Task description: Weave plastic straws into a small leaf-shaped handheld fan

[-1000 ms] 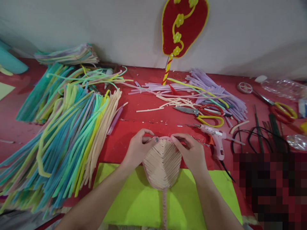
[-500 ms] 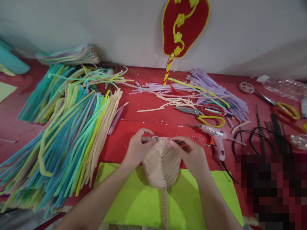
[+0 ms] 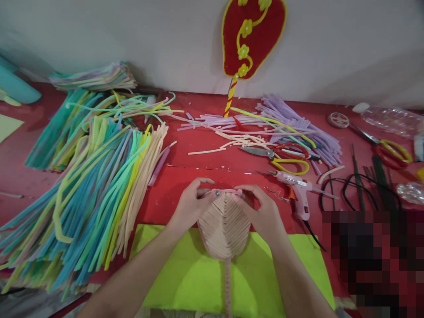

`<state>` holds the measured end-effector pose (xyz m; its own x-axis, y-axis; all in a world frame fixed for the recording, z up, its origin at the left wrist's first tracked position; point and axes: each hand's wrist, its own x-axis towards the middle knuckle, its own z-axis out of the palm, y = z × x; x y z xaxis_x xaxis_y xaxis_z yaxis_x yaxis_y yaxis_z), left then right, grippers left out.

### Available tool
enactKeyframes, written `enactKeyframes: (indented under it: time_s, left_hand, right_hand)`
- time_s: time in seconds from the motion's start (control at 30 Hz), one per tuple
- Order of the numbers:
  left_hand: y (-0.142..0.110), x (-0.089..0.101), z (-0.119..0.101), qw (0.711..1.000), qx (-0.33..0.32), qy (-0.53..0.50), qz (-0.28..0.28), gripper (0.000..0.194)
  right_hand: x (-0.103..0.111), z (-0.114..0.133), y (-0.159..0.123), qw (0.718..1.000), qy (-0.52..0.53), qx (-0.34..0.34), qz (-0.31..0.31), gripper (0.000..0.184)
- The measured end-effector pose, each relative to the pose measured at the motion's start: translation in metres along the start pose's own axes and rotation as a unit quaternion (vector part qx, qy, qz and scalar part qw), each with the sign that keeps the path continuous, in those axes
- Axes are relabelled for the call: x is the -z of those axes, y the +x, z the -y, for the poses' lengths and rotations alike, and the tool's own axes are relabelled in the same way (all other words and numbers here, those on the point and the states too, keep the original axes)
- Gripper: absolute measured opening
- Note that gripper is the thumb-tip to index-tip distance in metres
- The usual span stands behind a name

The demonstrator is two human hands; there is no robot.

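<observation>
A hand fan (image 3: 224, 229) of beige pipe cleaners, laid slantwise to a middle seam, has a pink edge and a twisted pink-beige handle that points toward me. Its lower part is over the yellow-green mat (image 3: 172, 274). My left hand (image 3: 195, 201) is closed on the fan's upper left edge, beside a small grey bead-like spot. At the upper right edge my right hand (image 3: 256, 205) pinches a pink pipe cleaner (image 3: 232, 191), which runs along the fan's top between both hands. Some fingertips are hidden behind the fan.
Bundles of coloured pipe cleaners (image 3: 89, 190) cover the left side. Purple pipe cleaners (image 3: 294, 123), scissors (image 3: 281, 154) and a pink glue gun (image 3: 300, 194) with a cord lie right and behind. A red fan (image 3: 253, 39) leans on the wall. More scissors (image 3: 391, 148) are far right.
My right hand has shifted slightly, and its fingers have opened up a little around the pink strip. More of the strip shows along the fan's top. My left hand stays at the left edge.
</observation>
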<state>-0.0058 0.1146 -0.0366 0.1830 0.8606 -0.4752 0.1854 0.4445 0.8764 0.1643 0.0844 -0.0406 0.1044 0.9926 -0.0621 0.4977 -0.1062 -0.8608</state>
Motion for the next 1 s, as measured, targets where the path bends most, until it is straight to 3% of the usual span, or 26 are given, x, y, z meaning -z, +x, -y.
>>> enactKeyframes:
  time_s: [0.17, 0.33, 0.43, 0.53, 0.63, 0.7, 0.8, 1.0]
  left_hand:
    - [0.004, 0.002, 0.003, 0.999, -0.006, 0.008, 0.038, 0.035]
    - [0.002, 0.003, 0.005, 0.989, -0.115, 0.090, -0.005, 0.024]
    - [0.000, 0.002, 0.007, 0.954, -0.204, 0.215, -0.053, 0.019]
    - [-0.001, -0.001, 0.009, 0.886, -0.300, 0.345, -0.077, 0.018]
    - [0.000, -0.006, 0.010, 0.821, -0.357, 0.438, -0.077, 0.021]
    - [0.001, -0.010, 0.009, 0.794, -0.367, 0.481, -0.057, 0.022]
    - [0.002, -0.014, 0.004, 0.772, -0.352, 0.528, -0.023, 0.020]
    - [0.004, -0.014, -0.002, 0.769, -0.331, 0.547, 0.005, 0.016]
  right_hand:
    - [-0.002, 0.000, -0.001, 1.000, 0.010, 0.013, 0.000, 0.017]
    - [-0.003, -0.005, 0.001, 0.999, 0.011, 0.033, -0.017, 0.016]
    - [-0.005, -0.008, 0.002, 0.999, 0.004, 0.033, -0.020, 0.017]
    - [-0.006, -0.010, 0.002, 0.999, -0.007, 0.041, -0.020, 0.018]
    - [-0.008, -0.013, 0.003, 0.998, -0.016, 0.051, -0.023, 0.017]
    - [-0.008, -0.014, 0.003, 0.998, -0.019, 0.054, -0.025, 0.015]
    - [-0.008, -0.015, 0.003, 0.998, -0.019, 0.053, -0.026, 0.013]
    - [-0.007, -0.012, 0.004, 0.998, -0.029, 0.047, -0.031, 0.013]
